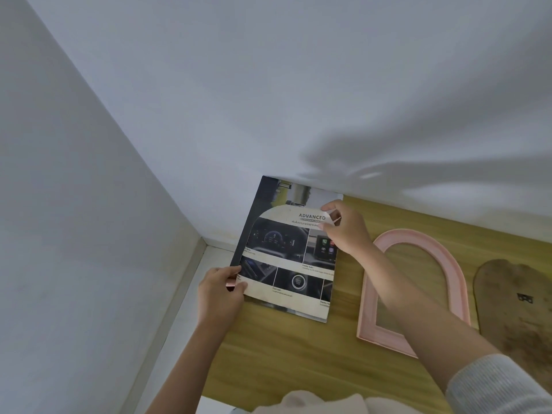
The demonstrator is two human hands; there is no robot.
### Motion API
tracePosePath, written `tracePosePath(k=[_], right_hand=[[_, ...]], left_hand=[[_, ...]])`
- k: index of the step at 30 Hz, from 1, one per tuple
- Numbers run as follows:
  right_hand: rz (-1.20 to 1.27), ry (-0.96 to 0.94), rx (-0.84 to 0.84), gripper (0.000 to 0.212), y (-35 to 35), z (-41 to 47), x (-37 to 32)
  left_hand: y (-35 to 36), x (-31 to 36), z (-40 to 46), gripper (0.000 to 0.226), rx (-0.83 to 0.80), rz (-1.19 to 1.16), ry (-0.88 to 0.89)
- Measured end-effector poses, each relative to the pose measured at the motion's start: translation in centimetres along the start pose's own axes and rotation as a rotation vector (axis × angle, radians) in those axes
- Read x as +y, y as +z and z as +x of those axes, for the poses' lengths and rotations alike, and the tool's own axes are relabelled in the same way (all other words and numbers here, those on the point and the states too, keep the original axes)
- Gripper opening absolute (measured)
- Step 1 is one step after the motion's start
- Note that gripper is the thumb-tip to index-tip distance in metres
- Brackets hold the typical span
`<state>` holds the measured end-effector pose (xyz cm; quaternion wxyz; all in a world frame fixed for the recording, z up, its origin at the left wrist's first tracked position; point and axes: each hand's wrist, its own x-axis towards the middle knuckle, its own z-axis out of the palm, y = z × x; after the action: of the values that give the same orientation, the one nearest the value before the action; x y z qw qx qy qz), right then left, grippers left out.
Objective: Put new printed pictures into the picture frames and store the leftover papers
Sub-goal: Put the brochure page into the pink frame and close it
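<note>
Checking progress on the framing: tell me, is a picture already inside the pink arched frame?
No, the pink arched frame lies empty on the wooden table, whose surface shows through its opening.

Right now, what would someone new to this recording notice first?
Probably the arch-cut car brochure print, held over a darker sheet at the left end of the wooden table, by the white wall's corner. The left hand pinches its lower left edge and the right hand its top right. To the right lie an empty pink arched frame and its brown backing board.
</note>
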<state>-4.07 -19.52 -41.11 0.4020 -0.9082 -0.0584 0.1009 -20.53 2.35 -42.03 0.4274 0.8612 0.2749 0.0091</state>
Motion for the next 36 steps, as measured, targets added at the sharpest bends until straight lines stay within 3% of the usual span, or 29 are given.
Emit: tracePosePath(k=[6, 14, 25, 36], right_hand=[[0.041, -0.046, 0.135, 0.029, -3.9, -2.5, 0.3], [0.097, 0.063, 0.249, 0.032, -10.7, -7.6, 6.7], [-0.056, 0.123, 0.159, 0.030, -16.8, -10.3, 15.1], [-0.076, 0.073, 0.075, 0.032, -16.6, -8.3, 19.0]], left_hand=[[-0.1, 2.0, -2.1, 0.033, -0.008, -0.158, 0.036], [5.4, 5.4, -7.0, 0.034, -0.143, -0.132, 0.186], [15.2, 8.9, -12.6, 0.034, -0.211, 0.020, 0.214], [18.1, 9.2, -13.5, 0.043, -0.197, 0.179, 0.188]])
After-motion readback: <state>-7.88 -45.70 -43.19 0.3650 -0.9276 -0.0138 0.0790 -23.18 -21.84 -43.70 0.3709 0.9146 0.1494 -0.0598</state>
